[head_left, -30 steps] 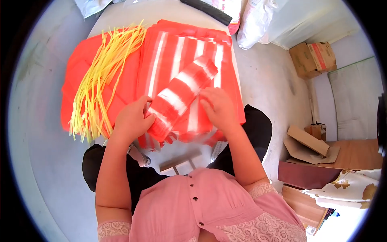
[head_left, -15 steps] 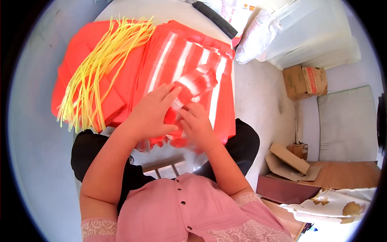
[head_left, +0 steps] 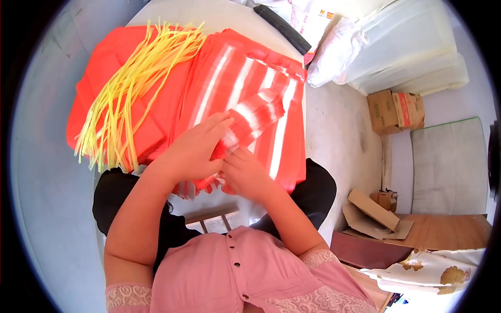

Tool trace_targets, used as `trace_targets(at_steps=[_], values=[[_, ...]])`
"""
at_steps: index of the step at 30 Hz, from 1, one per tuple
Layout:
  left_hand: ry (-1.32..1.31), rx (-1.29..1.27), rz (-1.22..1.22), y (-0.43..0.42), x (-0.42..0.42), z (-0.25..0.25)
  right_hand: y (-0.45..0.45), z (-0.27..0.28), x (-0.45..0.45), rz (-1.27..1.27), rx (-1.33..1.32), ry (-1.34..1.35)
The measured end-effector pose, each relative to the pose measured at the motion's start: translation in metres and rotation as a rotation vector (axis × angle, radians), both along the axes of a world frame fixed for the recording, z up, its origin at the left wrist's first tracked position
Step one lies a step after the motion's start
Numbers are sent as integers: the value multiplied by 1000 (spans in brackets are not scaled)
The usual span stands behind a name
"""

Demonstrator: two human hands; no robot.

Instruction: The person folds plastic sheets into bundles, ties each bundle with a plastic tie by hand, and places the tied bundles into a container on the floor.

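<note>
A gathered red-and-white striped bundle [head_left: 255, 117] of thin material, fabric or plastic, lies over a stack of similar striped sheets [head_left: 214, 83]. My left hand [head_left: 195, 146] is closed around the bundle's lower left side. Right beside it, my right hand [head_left: 244, 169] pinches the bundle's lower end, its fingertips close to my left thumb. Part of what the fingers grip is hidden. To the left, a bunch of yellow strips [head_left: 130, 94] rests on folded red material [head_left: 99, 57].
The pale table [head_left: 182, 13] carries a long black bar [head_left: 282, 28] and a white plastic bag [head_left: 336, 52] near its far right. Cardboard boxes [head_left: 383, 112] stand by the right wall. Flattened cardboard [head_left: 373, 211] lies on a brown wooden surface [head_left: 443, 229]. My knees are under the table edge.
My right hand has moved slightly down and left, closer to my left hand. My left hand keeps its hold on the bundle. The view has shifted a little.
</note>
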State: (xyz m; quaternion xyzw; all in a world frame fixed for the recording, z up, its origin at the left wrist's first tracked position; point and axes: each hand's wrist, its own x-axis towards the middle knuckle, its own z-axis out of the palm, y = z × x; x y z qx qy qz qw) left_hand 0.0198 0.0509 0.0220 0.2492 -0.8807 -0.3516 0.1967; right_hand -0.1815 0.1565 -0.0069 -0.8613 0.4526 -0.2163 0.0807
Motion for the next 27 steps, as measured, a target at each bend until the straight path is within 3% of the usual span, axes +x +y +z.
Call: trace_targets(at_steps=[7,19,27], values=[[-24,-34,-61,0,1,-4,-25,10,-5,0,201,213],[-78,-208,20,0,3,-30,-63,9,-25,-51,257,329],[-141,-243,6,2,1,-32,-73,5,-75,-227,198,103]])
